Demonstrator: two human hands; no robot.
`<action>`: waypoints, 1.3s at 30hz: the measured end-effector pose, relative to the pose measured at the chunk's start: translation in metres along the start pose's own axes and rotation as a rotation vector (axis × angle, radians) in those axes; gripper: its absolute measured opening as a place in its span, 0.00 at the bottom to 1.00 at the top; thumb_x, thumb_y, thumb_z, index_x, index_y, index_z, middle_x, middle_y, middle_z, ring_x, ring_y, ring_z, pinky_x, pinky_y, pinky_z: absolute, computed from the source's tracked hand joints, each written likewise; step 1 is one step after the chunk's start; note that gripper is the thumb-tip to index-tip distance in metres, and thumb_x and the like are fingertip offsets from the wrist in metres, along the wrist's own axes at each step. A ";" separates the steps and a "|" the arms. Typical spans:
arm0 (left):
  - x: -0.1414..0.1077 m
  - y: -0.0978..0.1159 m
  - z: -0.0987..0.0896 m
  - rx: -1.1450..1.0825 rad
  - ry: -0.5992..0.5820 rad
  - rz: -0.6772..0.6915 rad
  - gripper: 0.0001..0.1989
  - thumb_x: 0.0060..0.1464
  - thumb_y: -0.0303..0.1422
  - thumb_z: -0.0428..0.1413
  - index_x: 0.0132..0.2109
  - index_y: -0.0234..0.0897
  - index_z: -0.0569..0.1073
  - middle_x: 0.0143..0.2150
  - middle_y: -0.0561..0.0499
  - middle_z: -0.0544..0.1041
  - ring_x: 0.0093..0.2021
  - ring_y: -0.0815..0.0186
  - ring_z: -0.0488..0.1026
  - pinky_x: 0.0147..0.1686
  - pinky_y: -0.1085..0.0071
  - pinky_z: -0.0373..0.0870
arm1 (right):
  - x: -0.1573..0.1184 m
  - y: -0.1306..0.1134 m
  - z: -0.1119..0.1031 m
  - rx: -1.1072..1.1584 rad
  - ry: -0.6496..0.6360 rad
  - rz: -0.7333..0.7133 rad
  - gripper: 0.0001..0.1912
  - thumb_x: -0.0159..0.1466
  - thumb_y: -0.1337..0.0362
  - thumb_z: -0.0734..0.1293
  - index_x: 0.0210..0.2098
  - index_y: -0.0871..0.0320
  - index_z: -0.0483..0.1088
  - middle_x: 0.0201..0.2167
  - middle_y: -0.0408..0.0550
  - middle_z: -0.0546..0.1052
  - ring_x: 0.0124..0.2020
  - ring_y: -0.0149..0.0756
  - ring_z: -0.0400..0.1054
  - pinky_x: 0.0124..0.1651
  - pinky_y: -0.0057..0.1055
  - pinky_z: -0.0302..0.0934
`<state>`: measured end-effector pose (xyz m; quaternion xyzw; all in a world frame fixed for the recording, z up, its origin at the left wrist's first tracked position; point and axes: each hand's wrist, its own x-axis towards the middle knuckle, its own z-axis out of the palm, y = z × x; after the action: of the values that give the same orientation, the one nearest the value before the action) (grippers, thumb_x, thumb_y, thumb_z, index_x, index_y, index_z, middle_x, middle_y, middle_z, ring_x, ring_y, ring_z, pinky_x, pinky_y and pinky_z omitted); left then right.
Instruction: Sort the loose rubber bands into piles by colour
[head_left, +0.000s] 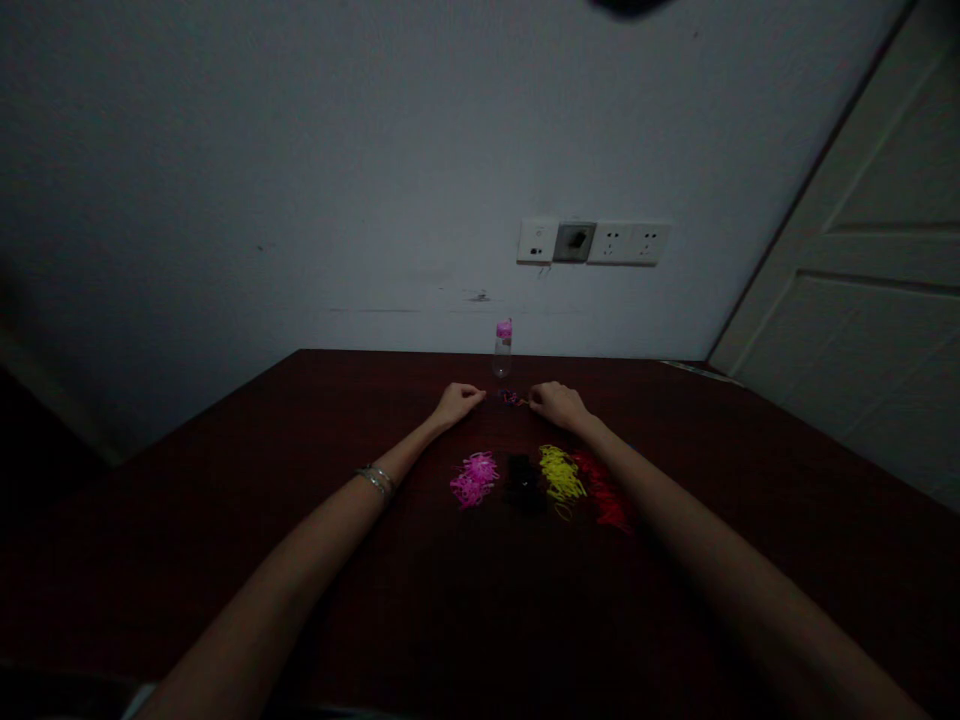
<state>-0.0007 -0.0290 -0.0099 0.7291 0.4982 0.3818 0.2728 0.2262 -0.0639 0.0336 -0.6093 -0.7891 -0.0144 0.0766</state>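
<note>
My left hand [459, 404] rests on the table with its fingers pinched together; anything between the fingertips is too small to make out. Just right of it lies a small mixed heap of coloured rubber bands [511, 398], apart from the left fingertips. On the heap's other side my right hand [558, 404] is closed, and an orange-looking band shows at its fingertips. Nearer to me are separate piles of pink rubber bands [475, 480], black bands [523, 482], yellow bands [561, 476] and red bands [603, 492]. My right forearm passes beside the red pile.
A clear bottle with a pink cap [502, 350] stands upright behind the mixed heap, close to the wall [375, 200]. Sockets [628, 243] are set in that wall above the dark red table [240, 440]. A panelled door [862, 300] is at the right. The light is dim.
</note>
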 end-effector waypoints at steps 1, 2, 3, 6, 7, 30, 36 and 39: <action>0.000 0.000 0.000 -0.004 0.000 0.003 0.20 0.48 0.43 0.51 0.33 0.29 0.77 0.23 0.52 0.73 0.25 0.70 0.66 0.27 0.76 0.60 | -0.001 0.003 -0.001 0.042 0.001 -0.012 0.11 0.59 0.62 0.60 0.36 0.57 0.72 0.39 0.53 0.76 0.39 0.41 0.69 0.36 0.29 0.58; 0.000 0.000 -0.001 -0.006 -0.001 0.004 0.20 0.48 0.43 0.51 0.33 0.29 0.77 0.23 0.51 0.73 0.25 0.70 0.66 0.28 0.75 0.60 | -0.003 0.007 -0.003 0.095 0.001 -0.035 0.10 0.59 0.62 0.61 0.35 0.58 0.72 0.37 0.52 0.76 0.37 0.39 0.69 0.35 0.28 0.57; 0.000 0.001 -0.001 -0.007 -0.003 0.004 0.20 0.48 0.43 0.51 0.34 0.29 0.77 0.23 0.51 0.73 0.25 0.70 0.66 0.28 0.75 0.60 | -0.006 0.010 -0.006 0.161 -0.005 -0.075 0.10 0.58 0.63 0.61 0.34 0.59 0.73 0.35 0.51 0.76 0.35 0.37 0.69 0.35 0.27 0.57; -0.001 0.005 -0.002 0.001 0.000 0.000 0.20 0.48 0.43 0.51 0.34 0.29 0.77 0.22 0.51 0.73 0.25 0.70 0.66 0.28 0.75 0.60 | -0.019 0.020 -0.016 0.380 -0.075 -0.243 0.10 0.56 0.65 0.61 0.31 0.62 0.73 0.29 0.48 0.75 0.31 0.33 0.67 0.34 0.26 0.57; -0.001 0.006 -0.003 0.005 0.002 0.001 0.20 0.48 0.43 0.51 0.33 0.29 0.77 0.22 0.51 0.73 0.25 0.70 0.66 0.28 0.75 0.60 | -0.025 0.023 -0.020 0.436 -0.114 -0.285 0.10 0.55 0.66 0.61 0.30 0.62 0.73 0.27 0.47 0.74 0.29 0.32 0.66 0.33 0.26 0.56; 0.009 0.030 0.015 0.291 -0.088 0.113 0.14 0.47 0.39 0.55 0.35 0.33 0.78 0.30 0.50 0.76 0.31 0.67 0.70 0.31 0.75 0.63 | -0.060 0.096 -0.006 0.768 -0.068 -0.077 0.15 0.53 0.58 0.64 0.33 0.62 0.74 0.28 0.49 0.75 0.29 0.34 0.67 0.32 0.29 0.60; 0.002 0.060 0.032 0.484 -0.143 0.160 0.16 0.47 0.45 0.56 0.37 0.39 0.77 0.33 0.50 0.76 0.33 0.65 0.71 0.32 0.74 0.63 | -0.063 0.115 0.008 0.867 -0.003 0.052 0.16 0.51 0.57 0.65 0.33 0.63 0.74 0.25 0.47 0.74 0.25 0.32 0.65 0.27 0.27 0.58; 0.003 0.066 0.039 0.547 -0.181 0.173 0.13 0.48 0.43 0.56 0.37 0.40 0.77 0.36 0.50 0.76 0.36 0.64 0.72 0.33 0.73 0.64 | -0.064 0.117 0.010 0.880 0.005 0.056 0.16 0.51 0.57 0.66 0.33 0.63 0.73 0.23 0.46 0.73 0.24 0.31 0.64 0.27 0.27 0.58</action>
<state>0.0661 -0.0507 0.0206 0.8464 0.4922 0.1887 0.0761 0.3539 -0.0941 0.0068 -0.5397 -0.7031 0.3237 0.3309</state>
